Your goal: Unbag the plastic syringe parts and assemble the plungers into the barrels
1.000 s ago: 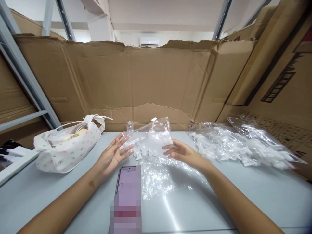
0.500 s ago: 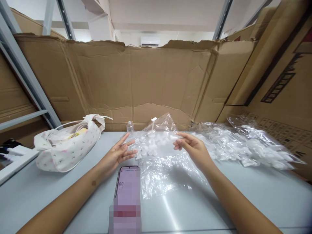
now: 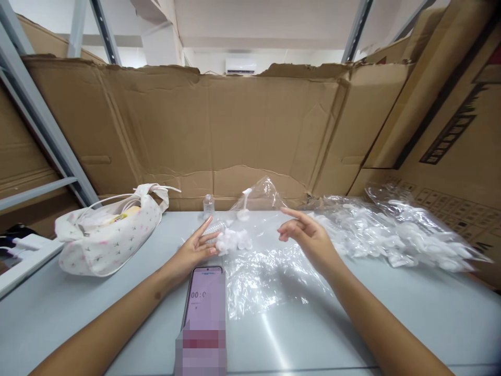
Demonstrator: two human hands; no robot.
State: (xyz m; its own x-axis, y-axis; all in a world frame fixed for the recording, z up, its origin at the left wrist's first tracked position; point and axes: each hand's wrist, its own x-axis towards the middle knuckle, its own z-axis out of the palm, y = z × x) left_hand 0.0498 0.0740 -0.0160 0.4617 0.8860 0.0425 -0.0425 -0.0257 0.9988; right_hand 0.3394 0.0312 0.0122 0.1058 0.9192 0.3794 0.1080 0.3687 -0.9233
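Clear plastic bag (image 3: 258, 271) lies flat on the table (image 3: 391, 313), white caps (image 3: 234, 241) heaped at its far end. Left hand (image 3: 195, 250), fingers spread, touches the caps; right hand (image 3: 307, 235) hovers released, grasping nothing. Phone (image 3: 205, 297) lies near.

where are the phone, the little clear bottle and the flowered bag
phone (image 3: 204, 297): head view, on its lit screen
little clear bottle (image 3: 209, 206): head view, on its body
flowered bag (image 3: 107, 245): head view, on its front cloth
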